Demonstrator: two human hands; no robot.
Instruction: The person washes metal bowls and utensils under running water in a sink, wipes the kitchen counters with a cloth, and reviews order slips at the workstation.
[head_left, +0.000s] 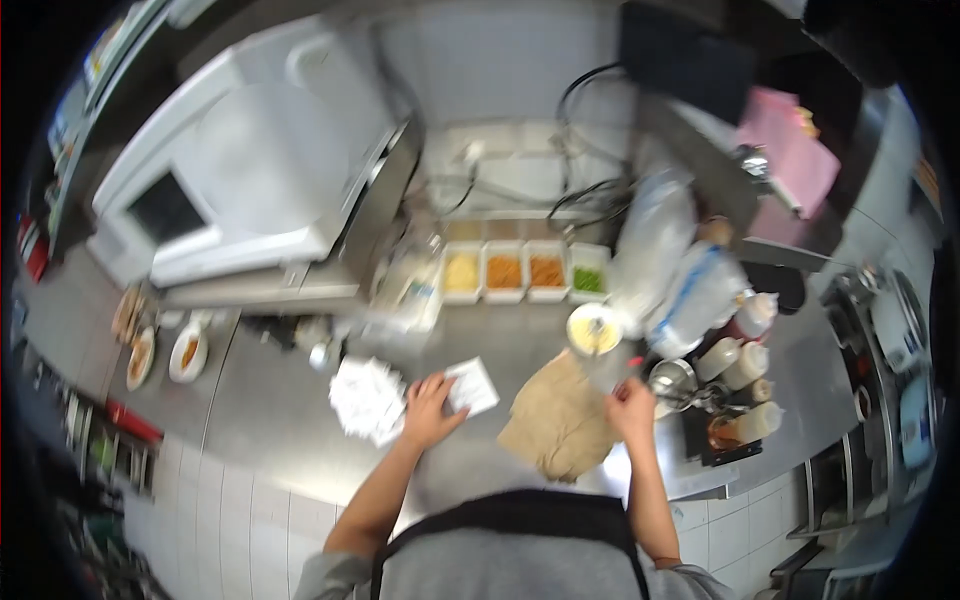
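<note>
My left hand [428,412] lies on the steel counter, its fingers apart. The thumb and fingertips touch the edge of a white paper slip [474,386] with faint print. Just left of that hand is a heap of crumpled white paper slips [366,402]. My right hand [631,408] is closed on a small thing with a red end [635,362]; blur hides its kind. It is held beside the right edge of a brown cloth or paper [555,425], which lies rumpled on the counter. Beyond it stands a round white tub [594,329] with yellow contents and a utensil in it.
White bins [504,272] of yellow, orange and green food line the back. Several squeeze bottles [746,366] and a metal bowl [672,380] stand at right, near plastic bags [655,240]. A large white machine [255,150] rises at back left; two small dishes [187,355] sit far left.
</note>
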